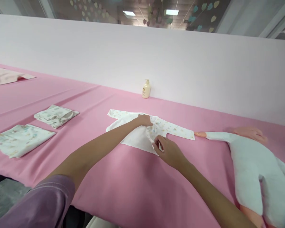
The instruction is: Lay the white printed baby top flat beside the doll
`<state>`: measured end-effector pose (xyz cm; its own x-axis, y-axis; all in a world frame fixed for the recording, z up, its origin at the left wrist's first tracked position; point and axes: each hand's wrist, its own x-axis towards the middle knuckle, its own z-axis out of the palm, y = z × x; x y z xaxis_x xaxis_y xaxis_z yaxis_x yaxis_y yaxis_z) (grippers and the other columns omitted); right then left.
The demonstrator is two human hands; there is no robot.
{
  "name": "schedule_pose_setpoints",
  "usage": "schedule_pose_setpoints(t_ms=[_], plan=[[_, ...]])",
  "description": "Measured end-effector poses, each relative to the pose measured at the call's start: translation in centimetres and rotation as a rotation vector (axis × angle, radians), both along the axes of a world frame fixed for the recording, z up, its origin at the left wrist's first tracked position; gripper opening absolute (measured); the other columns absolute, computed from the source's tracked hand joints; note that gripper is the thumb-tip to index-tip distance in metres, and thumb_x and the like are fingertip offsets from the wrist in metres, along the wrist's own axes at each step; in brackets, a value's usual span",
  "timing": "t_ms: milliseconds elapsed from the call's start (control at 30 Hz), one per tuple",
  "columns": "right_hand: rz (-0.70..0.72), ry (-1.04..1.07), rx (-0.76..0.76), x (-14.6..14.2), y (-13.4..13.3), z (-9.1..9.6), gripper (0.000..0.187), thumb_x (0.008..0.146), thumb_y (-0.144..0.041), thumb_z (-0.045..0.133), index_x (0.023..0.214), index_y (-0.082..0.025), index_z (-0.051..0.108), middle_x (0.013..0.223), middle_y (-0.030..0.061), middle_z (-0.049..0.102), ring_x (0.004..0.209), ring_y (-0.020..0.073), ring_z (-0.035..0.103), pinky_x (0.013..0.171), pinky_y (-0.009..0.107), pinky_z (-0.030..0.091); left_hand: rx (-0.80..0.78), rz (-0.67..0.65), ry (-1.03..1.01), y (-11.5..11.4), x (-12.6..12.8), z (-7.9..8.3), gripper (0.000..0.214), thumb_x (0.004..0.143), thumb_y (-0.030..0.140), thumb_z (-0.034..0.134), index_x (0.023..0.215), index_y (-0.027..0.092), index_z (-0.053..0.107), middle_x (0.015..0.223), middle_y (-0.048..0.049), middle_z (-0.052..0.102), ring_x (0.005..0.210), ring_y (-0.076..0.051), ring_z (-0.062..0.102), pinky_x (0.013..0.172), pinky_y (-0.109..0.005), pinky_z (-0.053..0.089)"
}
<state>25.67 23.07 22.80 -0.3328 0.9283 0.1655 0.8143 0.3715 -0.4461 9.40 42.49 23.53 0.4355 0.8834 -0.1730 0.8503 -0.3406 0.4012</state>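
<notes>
Your right hand (169,150) pinches the front edge of the small shirt (135,136); your left hand (144,120) bends over its neckline, its grip hidden. The shirt lies spread on the pink cloth (137,186), near the doll (254,158). You seem to be arranging its front; the next move calls for light, even tension.

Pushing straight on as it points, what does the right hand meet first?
First, the small white pastel-printed fabric shirt, which the right hand seems to touch now; past that, probably the left hand around its wrist, though depth is unclear.
</notes>
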Motion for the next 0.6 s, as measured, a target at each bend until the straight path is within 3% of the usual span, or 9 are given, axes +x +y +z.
schedule_pose_setpoints(t_ms=[133,300,400,467,533,600], plan=[[-0.139,0.032,0.008,2.9,-1.2,1.5,0.021,0.103,-0.038,0.053,0.086,-0.027,0.049,0.076,-0.0016,0.066,0.063,0.0176,0.057,0.057,0.031,0.04,-0.151,0.013,-0.065,1.8,1.4,1.5,0.031,0.079,0.042,0.07,0.096,0.017,0.076,0.107,-0.0146,0.081,0.108,-0.033,0.073,0.103,-0.047,0.053],[-0.324,-0.007,0.019,7.9,-2.5,1.6,0.025,0.096,-0.039,0.057,0.077,-0.027,0.047,0.066,-0.0025,0.061,0.058,0.0182,0.057,0.054,0.03,0.04,-0.217,-0.001,-0.282,2.6,5.1,2.5,0.046,0.092,0.05,0.06,0.121,0.016,0.073,0.121,-0.0141,0.079,0.101,-0.023,0.074,0.092,-0.035,0.058],[-0.398,-0.06,-0.018,11.1,-3.3,0.5,0.031,0.096,-0.047,0.057,0.074,-0.027,0.046,0.063,-0.0021,0.06,0.055,0.0196,0.057,0.052,0.031,0.041,-0.166,-0.082,-0.414,1.4,7.6,1.3,0.05,0.102,0.053,0.05,0.13,0.016,0.069,0.133,-0.0135,0.075,0.111,-0.02,0.073,0.097,-0.03,0.056],[-0.424,-0.115,-0.061,12.5,-3.9,-0.4,0.032,0.096,-0.051,0.056,0.074,-0.028,0.05,0.066,-0.0001,0.063,0.057,0.022,0.06,0.051,0.033,0.043,-0.114,-0.102,-0.444,0.0,8.4,-0.1,0.05,0.103,0.051,0.05,0.134,0.015,0.066,0.143,-0.015,0.07,0.125,-0.024,0.067,0.107,-0.035,0.052],[-0.45,-0.176,-0.022,12.9,-4.7,-1.1,0.029,0.096,-0.052,0.054,0.08,-0.028,0.056,0.078,0.0045,0.071,0.069,0.027,0.067,0.055,0.037,0.049,-0.026,-0.117,-0.422,-1.6,8.4,-1.9,0.052,0.102,0.048,0.053,0.141,0.014,0.061,0.155,-0.016,0.061,0.142,-0.029,0.055,0.121,-0.043,0.042],[-0.451,-0.215,0.106,12.1,-5.4,-1.7,0.027,0.099,-0.05,0.052,0.097,-0.026,0.064,0.099,0.0102,0.076,0.09,0.0329,0.071,0.069,0.045,0.057,0.128,-0.193,-0.372,-2.8,7.8,-3.6,0.059,0.103,0.05,0.05,0.15,0.014,0.054,0.167,-0.0154,0.047,0.155,-0.031,0.04,0.13,-0.048,0.029]])
